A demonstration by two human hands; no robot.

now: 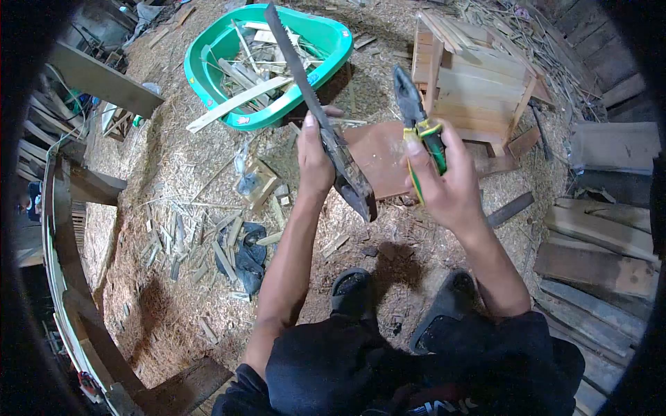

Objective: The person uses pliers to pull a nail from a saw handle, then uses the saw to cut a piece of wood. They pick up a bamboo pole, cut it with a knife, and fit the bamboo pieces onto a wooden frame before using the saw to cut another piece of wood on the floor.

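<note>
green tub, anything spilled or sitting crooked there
Yes: a pale board slants across the rim of the green tub, one end jutting outside. Wood scraps litter the floor nearby; whether spilled, I can't tell.

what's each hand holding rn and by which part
The right hand holds pliers by the green-and-yellow handles. The left hand grips a long dark piece around its middle; exactly what that piece is cannot be told.

Bilateral grip posture

The left forearm (288, 256) reaches forward; the left hand (315, 161) is closed in a grip, thumb (310, 126) pointing away from the body. The right forearm (494, 262) slants inward; the right hand (449, 184) has curled fingers (454, 139), thumb laid opposite
</note>
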